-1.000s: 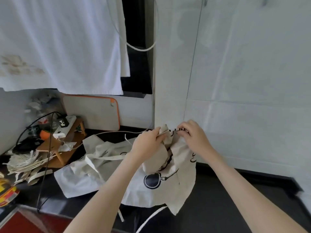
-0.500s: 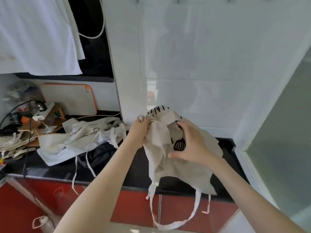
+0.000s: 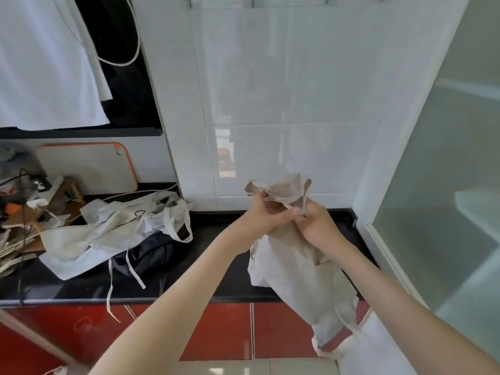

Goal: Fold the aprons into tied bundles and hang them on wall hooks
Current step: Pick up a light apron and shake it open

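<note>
Moved: since half a second ago the right hand (image 3: 316, 228) has left the printed front of the beige cloth apron (image 3: 297, 269) and come up against the left hand (image 3: 263, 215); the print no longer shows
Apron: held in the air before the white tiled wall (image 3: 284, 90), over the front edge of the black worktop (image 3: 216, 255); top bunched above the knuckles; body and straps hang down past the red cabinet fronts (image 3: 216, 328)
Edges: worktop's front edge runs left to right beneath both forearms; frosted glass panel (image 3: 446, 185) closes the right side, near the right forearm
Open room: bare worktop between the held apron and the heap of pale crumpled aprons (image 3: 113, 228) at left; that heap's straps trail over the edge
Left hand: fingers curled round the bunched cloth
Right hand: thumb and fingers pinch the same cloth, touching the left hand
</note>
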Tool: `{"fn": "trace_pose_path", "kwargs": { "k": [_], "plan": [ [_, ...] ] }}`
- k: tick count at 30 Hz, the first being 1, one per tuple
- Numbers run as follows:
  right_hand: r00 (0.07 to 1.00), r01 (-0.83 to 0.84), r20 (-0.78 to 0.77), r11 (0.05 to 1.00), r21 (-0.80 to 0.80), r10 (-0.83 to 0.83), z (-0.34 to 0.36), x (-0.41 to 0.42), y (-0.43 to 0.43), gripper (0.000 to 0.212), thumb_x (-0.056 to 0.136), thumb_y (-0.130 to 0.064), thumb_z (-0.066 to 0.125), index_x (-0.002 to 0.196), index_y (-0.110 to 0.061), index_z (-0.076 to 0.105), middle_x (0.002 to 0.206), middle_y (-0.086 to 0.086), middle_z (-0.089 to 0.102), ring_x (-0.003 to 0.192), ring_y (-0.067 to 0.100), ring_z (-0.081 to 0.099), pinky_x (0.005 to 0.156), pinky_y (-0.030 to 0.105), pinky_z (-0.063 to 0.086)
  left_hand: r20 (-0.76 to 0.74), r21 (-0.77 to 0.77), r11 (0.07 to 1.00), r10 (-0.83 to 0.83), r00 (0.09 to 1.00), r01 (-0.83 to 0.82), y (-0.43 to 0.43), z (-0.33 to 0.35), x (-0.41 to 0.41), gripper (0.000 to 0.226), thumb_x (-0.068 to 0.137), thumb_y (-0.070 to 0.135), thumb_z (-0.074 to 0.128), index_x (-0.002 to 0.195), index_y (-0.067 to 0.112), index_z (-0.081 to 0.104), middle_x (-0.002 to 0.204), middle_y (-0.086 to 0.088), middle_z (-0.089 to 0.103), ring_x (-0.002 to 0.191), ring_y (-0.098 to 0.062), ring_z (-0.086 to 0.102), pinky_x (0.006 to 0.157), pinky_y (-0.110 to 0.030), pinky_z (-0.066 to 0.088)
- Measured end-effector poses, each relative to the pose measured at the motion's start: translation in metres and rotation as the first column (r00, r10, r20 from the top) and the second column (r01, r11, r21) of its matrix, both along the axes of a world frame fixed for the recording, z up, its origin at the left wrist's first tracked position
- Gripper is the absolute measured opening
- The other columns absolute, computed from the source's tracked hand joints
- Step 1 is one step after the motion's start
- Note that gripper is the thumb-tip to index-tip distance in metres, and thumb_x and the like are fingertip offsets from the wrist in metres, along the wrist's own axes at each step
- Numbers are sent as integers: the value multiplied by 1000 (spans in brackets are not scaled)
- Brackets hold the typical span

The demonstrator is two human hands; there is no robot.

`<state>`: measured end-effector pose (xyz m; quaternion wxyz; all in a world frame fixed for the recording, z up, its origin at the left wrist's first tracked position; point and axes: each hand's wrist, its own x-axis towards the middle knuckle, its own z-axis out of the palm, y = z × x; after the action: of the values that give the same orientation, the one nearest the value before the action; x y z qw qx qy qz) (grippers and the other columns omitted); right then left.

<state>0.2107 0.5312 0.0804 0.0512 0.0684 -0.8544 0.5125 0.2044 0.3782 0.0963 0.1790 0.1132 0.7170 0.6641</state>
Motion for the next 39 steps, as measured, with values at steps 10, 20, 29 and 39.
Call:
{"fn": "trace_pose_path", "kwargs": {
  "k": [10,20,29,39],
  "plan": [
    [941,-218,267,976,9,208,-13,15,-14,29,101,-36,45,106,-20,69,102,2,71,98,16,66,96,38,47,-68,-318,933,157,985,-170,-24,-21,-3,19,99,26,45,96,16,61,87,-6,67,71,-16,68,72,-29,59],
    [820,-245,469,942,-228,327,-30,20,-20,25,101,-24,49,115,-12,65,103,5,70,94,19,67,84,32,51,-111,-554,832,-104,988,25,-77,-52,2,22,102,26,44,117,21,59,90,-1,63,70,-8,52,63,-14,43],
    [771,-245,578,962,-118,267,-51,23,-53,28,100,-30,48,82,-14,62,71,0,61,59,12,54,52,21,41,-322,-637,725,57,945,-261,-94,-83,17,55,87,14,58,137,13,35,130,-8,47,116,-27,47,97,-37,42],
    [821,-322,467,942,-96,328,-59,32,-42,12,89,-22,64,94,-13,59,85,0,64,77,17,60,68,27,45,-476,-784,520,-155,865,-339,-67,-94,35,19,90,5,43,107,12,49,106,-5,57,92,-24,52,71,-30,38]
  ]
}}
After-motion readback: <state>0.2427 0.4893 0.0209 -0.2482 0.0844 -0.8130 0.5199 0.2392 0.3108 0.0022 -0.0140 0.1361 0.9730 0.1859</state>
